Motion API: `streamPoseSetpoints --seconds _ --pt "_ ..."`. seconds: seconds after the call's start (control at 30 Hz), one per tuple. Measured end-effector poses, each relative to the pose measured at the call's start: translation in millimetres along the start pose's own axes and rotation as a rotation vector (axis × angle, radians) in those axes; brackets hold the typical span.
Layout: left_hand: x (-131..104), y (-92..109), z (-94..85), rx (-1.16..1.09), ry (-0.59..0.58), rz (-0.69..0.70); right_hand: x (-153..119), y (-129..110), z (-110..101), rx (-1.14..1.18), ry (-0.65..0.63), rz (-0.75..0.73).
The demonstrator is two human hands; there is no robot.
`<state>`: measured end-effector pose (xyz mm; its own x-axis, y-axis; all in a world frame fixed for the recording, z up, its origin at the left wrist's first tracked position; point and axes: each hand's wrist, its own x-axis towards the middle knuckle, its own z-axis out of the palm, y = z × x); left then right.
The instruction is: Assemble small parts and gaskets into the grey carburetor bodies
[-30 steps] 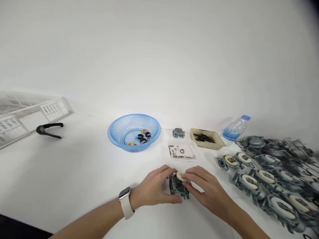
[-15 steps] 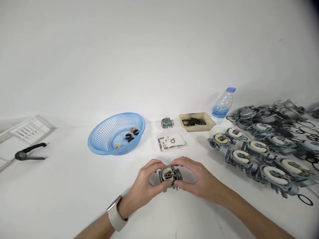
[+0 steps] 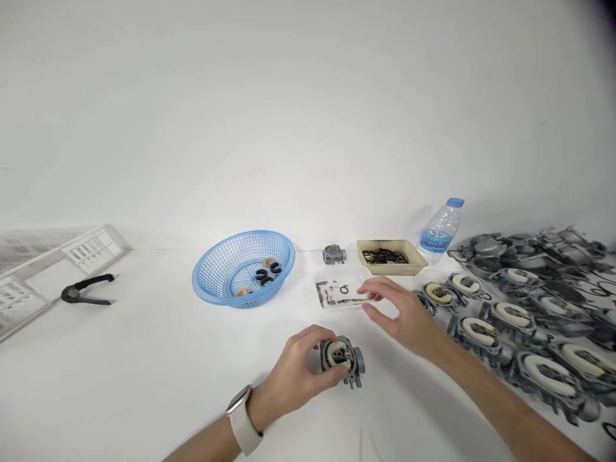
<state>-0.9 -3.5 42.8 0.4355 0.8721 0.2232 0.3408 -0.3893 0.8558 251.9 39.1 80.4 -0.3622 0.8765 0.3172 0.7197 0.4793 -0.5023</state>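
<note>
In front of me on the white table is a grey metal carburetor (image 3: pixel 355 367) with a cream U-shaped float (image 3: pixel 335 353) in its upturned face. My left hand (image 3: pixel 303 362), with a pale watch strap at the wrist, grips its left side between thumb and fingers. My right hand (image 3: pixel 404 317) is off the carburetor, thumb and fingers apart with nothing between them. Its fingertips are by the right edge of a clear shallow tray (image 3: pixel 332 301), which holds small metal parts and a black O-ring (image 3: pixel 343 290).
A blue basket (image 3: pixel 205 295) holds black and tan float-shaped pieces. Behind the tray are another carburetor (image 3: pixel 333 255), a beige tray (image 3: pixel 409 267) of black rings and a water bottle (image 3: pixel 440 234). Carburetors (image 3: pixel 548 378) crowd the right side. A black clamp-like tool (image 3: pixel 86 292) lies left.
My right hand has let go of the carburetor and moved up and right to the clear tray. My left hand keeps its hold. The whole view has shifted slightly.
</note>
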Motion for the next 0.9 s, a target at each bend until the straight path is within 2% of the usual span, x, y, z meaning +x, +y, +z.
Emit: streamPoseSetpoints --seconds 0.1,0.17,0.27,0.37,0.63,0.9 --pt "1 0 -0.2 -0.017 0.003 -0.018 42 16 -13 -0.216 -0.305 0.037" --pt "0 -1 -0.2 -0.025 0.004 -0.014 66 22 -13 -0.281 -0.457 0.033" --pt "-1 -2 -0.1 -0.031 0.002 -0.006 89 24 -1 -0.397 -0.617 0.040" --pt "-2 -3 0.3 -0.048 0.000 -0.001 99 21 12 -0.506 -0.724 0.049" --pt "-1 -7 1.4 -0.053 0.015 0.020 104 12 23 -0.686 -0.794 0.060" --pt "-2 -10 1.2 -0.025 0.003 0.028 109 6 19 -0.731 -0.831 0.044"
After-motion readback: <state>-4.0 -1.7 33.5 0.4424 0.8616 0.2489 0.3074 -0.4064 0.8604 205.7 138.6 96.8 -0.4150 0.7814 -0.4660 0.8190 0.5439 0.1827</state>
